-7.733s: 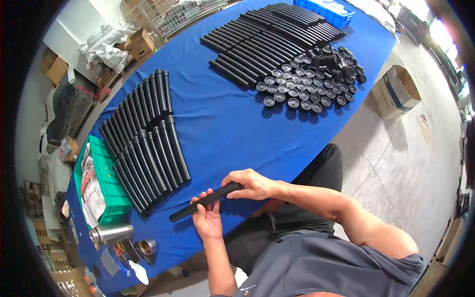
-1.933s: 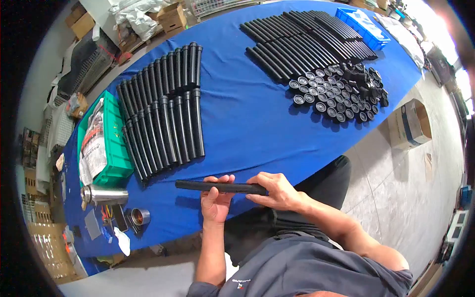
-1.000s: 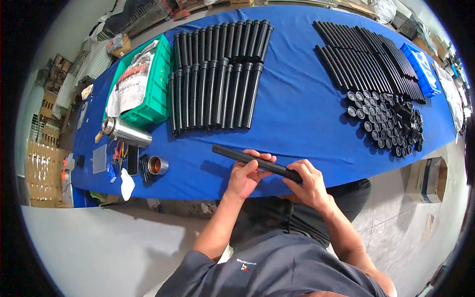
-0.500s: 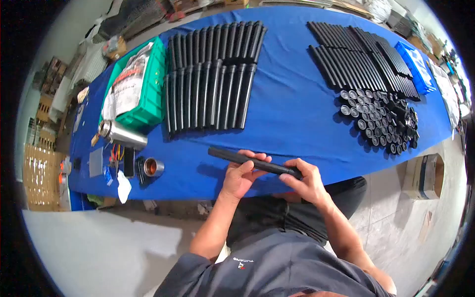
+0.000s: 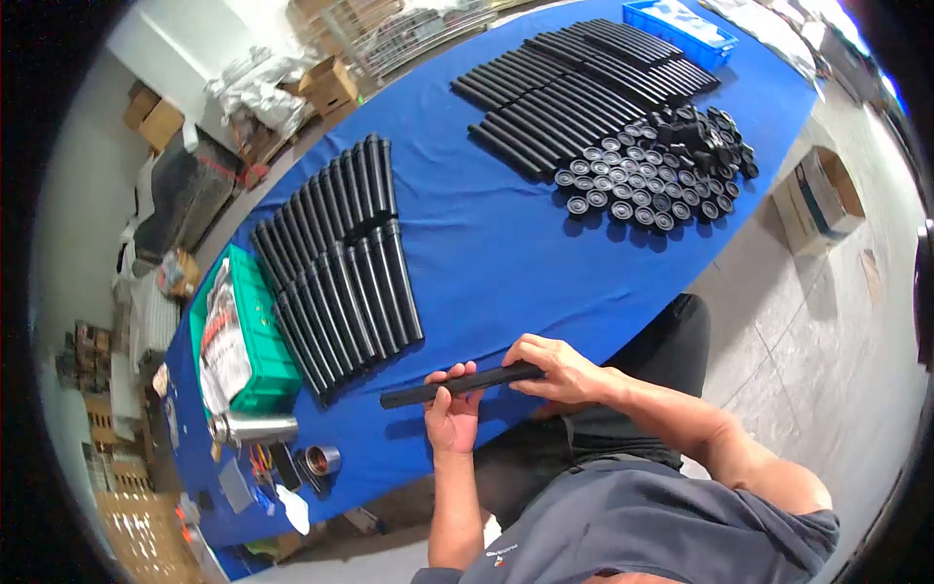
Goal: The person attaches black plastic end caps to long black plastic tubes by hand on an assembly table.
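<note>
A black tube (image 5: 407,397) is held nearly level over the near edge of the table, its right end slightly higher. My left hand (image 5: 453,417) supports its middle from below, thumb in front and fingers behind. At the right end, my right hand (image 5: 556,370) is closed round the tube and hides its tip. Farther left on the cloth lie two rows of black tubes with wider ends (image 5: 336,282). Several plain black tubes (image 5: 555,112) lie in rows at the back right, with a cluster of round black caps (image 5: 623,185) in front of them.
A blue cloth (image 5: 477,263) covers the table. At the left stand a green crate (image 5: 268,341) holding papers, a metal flask (image 5: 258,428) and a metal cup (image 5: 322,459). A blue bin (image 5: 705,44) sits at the far end. A cardboard box (image 5: 817,200) stands on the floor at right.
The head view has turned toward the right, so the table appears tilted. Both hands still hold the tube; my right hand has shifted its grip over the tube's end.
</note>
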`<state>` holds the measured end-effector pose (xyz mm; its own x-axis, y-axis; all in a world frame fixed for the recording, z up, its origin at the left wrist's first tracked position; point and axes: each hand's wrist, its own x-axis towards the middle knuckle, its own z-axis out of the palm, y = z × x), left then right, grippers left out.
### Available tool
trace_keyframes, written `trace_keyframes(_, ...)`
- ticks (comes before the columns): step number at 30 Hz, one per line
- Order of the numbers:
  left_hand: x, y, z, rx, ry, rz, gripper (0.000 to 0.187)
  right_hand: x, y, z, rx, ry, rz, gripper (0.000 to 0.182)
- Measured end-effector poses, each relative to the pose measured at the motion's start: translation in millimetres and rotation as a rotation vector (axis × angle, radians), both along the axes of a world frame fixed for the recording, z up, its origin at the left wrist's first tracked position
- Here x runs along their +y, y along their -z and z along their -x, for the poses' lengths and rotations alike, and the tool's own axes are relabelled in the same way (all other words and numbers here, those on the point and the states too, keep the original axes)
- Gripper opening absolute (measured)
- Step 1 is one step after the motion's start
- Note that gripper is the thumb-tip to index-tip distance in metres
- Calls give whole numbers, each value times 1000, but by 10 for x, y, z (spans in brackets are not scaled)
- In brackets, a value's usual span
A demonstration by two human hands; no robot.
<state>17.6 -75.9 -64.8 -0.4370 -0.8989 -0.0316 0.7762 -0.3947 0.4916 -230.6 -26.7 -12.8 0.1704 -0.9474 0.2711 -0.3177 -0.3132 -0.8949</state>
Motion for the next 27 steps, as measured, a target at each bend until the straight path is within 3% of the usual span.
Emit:
trace_keyframes(2,11,-24,-3,-24,12,14,26,-45,102,29,-75,4,-30,43)
trace_keyframes(5,-4,-19,-12,-25,51,52,27,-51,58,84,-112,-23,-295,45)
trace_keyframes(8,-31,51,-58,12,36,-15,26,8,7,55,-65,-19,-142,48)
trace_keyframes(9,-36,45,-58,14,45,-16,26,-9,41,25,-48,38,168,43)
trace_keyframes(13,-36,35,-70,28,56,-24,26,75,-1,23,47,-29,137,33)
trace_keyframes(27,-35,54,-52,-2,2,5,24,54,121,-4,29,29,172,35)
